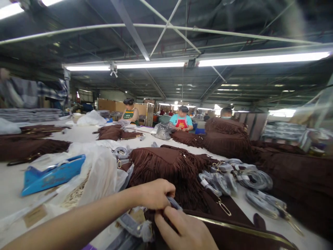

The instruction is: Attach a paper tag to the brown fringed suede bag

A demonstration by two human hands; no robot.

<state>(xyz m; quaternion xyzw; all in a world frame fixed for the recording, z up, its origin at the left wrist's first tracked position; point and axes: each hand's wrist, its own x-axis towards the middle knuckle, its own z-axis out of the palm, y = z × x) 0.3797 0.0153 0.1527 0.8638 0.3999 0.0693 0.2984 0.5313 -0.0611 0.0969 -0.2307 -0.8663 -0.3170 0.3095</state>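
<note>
Near the bottom centre, my left hand (pixel 156 195) is closed, its fingers bent round the end of a grey plastic-wrapped strap (pixel 174 203). Right up against it, my right hand (pixel 186 229) pinches the same strap from below. Under both hands lies a brown bag with a gold zipper (pixel 234 227). A brown fringed bag (pixel 156 156) rests just beyond them. To the left of my right hand, another grey wrapped bundle (pixel 135 225) sits partly under my left forearm. What lies between the fingertips is partly hidden.
A blue tape dispenser (pixel 53 173) and a white plastic bag (pixel 101 170) stand on the left. Coiled wrapped straps with metal clasps (pixel 221 180) lie at right. Brown bags (pixel 226 139) are piled farther back. Several people work across the table, one in a red apron (pixel 181 122).
</note>
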